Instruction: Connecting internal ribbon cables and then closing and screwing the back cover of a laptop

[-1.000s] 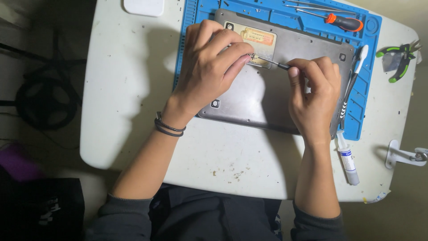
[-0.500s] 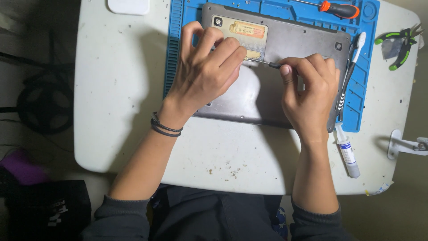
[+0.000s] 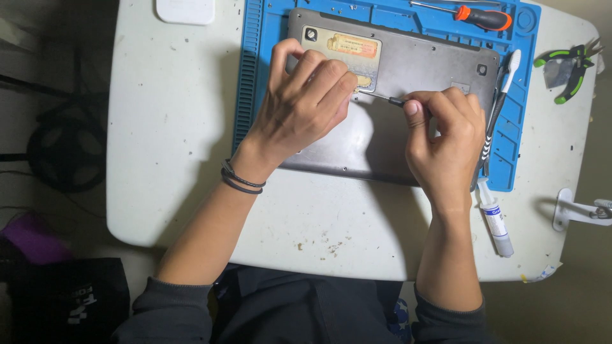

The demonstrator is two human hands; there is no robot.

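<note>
An upturned grey laptop point(image 3: 408, 89) lies base-up on a blue repair mat point(image 3: 255, 70), which sits on a white worktop point(image 3: 166, 146); the left hand point(image 3: 303, 111) rests on the laptop's base near a yellowish sticker point(image 3: 347, 48), its fingers curled and pressed down beside the tip of a thin precision screwdriver point(image 3: 379, 97); whether this hand pinches anything I cannot tell. The right hand point(image 3: 443, 137) is closed round the screwdriver's dark handle, thumb and forefinger pinching it, the shaft running leftward toward the left fingertips. Just right of the laptop a slim black-and-white tool point(image 3: 500, 95) lies along the mat's edge; below it a small syringe tube point(image 3: 496, 224) rests on the worktop; an orange-handled screwdriver point(image 3: 478, 16) lies at the mat's top; green-handled pliers point(image 3: 567, 64) sit well apart to the right; dark bands point(image 3: 241, 180) circle the left wrist.
</note>
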